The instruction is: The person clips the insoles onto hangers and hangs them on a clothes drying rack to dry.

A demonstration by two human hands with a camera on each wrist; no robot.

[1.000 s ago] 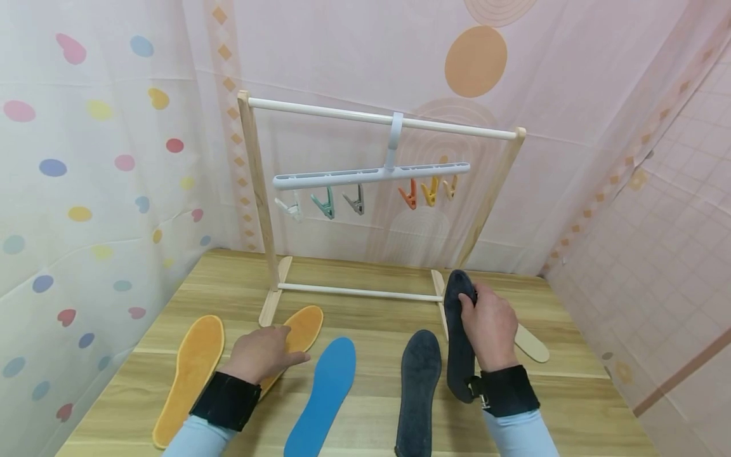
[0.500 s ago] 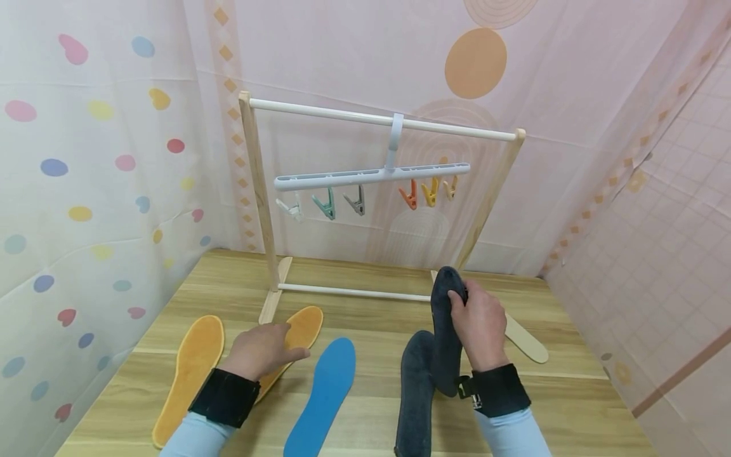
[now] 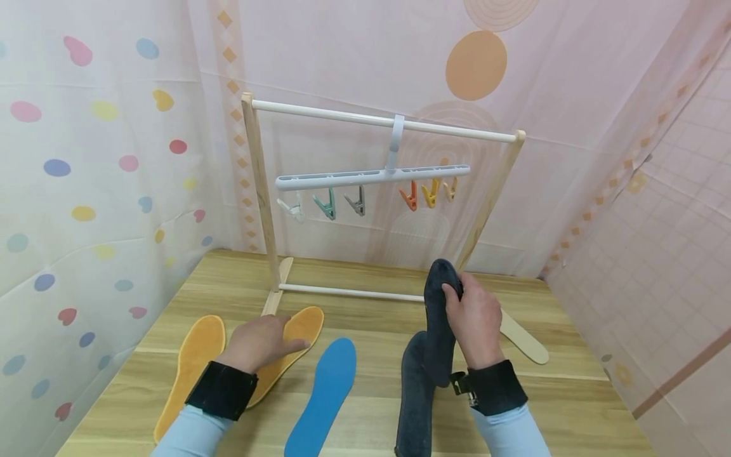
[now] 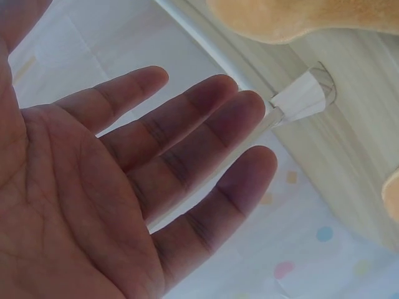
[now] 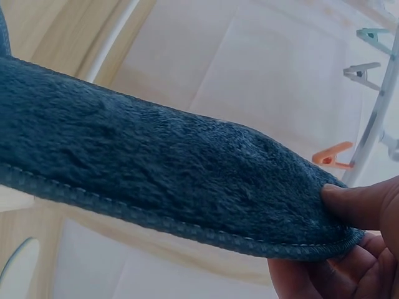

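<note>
My right hand (image 3: 475, 320) pinches a dark fuzzy insole (image 3: 438, 330) near its upper end, thumb on the plush face and fingers behind. In the right wrist view the insole (image 5: 168, 168) shows a stitched edge and stretches away from the thumb. Its lower end overlaps a second dark insole (image 3: 415, 412) lying on the table. My left hand (image 3: 259, 343) holds nothing, its fingers spread over an orange insole (image 3: 304, 329) and partly covering it. The left wrist view shows that palm (image 4: 81, 205) bare. Another orange insole (image 3: 197, 355) and a blue insole (image 3: 324, 393) lie on either side.
Behind the insoles stands a wood-and-white rack (image 3: 263, 203). From its top bar hangs a pale hanger (image 3: 337, 180) with several clothespins, among them an orange one (image 3: 409, 195). A beige insole (image 3: 525, 339) lies at the right, partly behind my right hand. Printed curtains (image 3: 114, 190) surround the table.
My right hand has moved left and slightly up with the dark insole, which now overlaps the one on the table. The left hand has shifted slightly left and down.
</note>
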